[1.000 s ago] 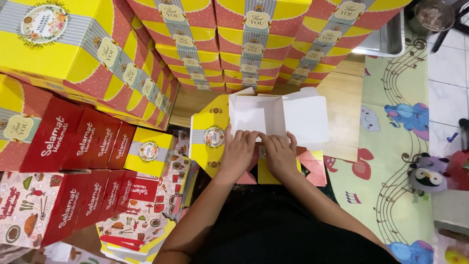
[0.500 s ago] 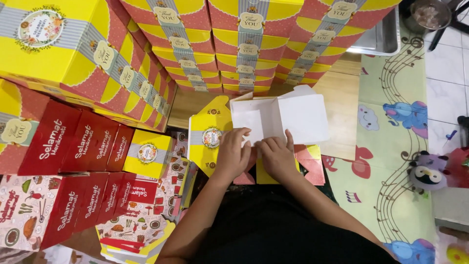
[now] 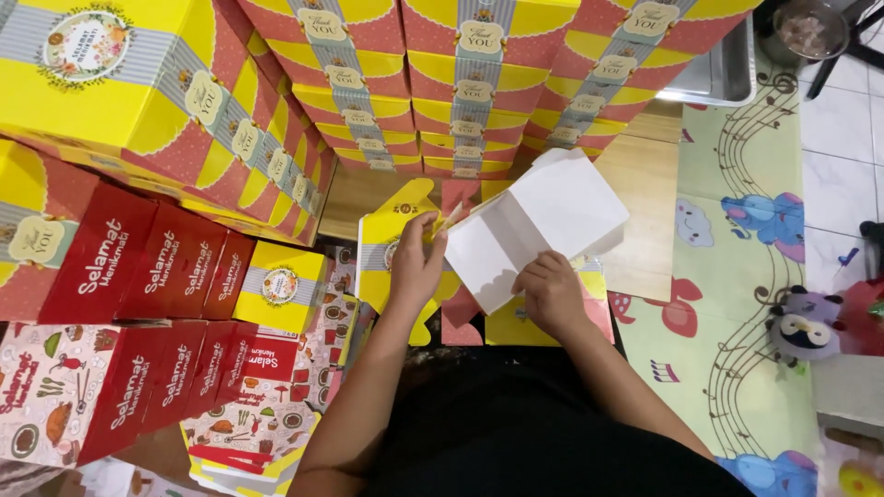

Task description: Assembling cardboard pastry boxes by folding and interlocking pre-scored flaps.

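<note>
- Closest to me is my own lap in black clothing, both forearms reaching forward over it.
- My right hand [image 3: 552,294] sits on the lower edge of the unfolded carton [image 3: 529,230], fingers curled and pressing on the white inner panel where it meets the yellow and red flaps below.
- My left hand [image 3: 416,262] is clamped on the carton's left side, thumb and fingers pinching the yellow printed flap right at the fold, so the white panel stands tilted up and away to the right.
- So the carton is dead center, just in front of my lap, half open, held by both hands over the wooden floor [image 3: 645,184].
- To my left, a pile of flat red boxes [image 3: 147,276] and a small yellow box [image 3: 281,285] just beside them.
- To my right, a cartoon play mat [image 3: 737,276] with a penguin toy [image 3: 806,327] on it.
- Further back, a wall of stacked yellow-and-red boxes [image 3: 470,83] runs across the whole top.
- Far top right, a metal tray [image 3: 714,78] sits behind the stack.
</note>
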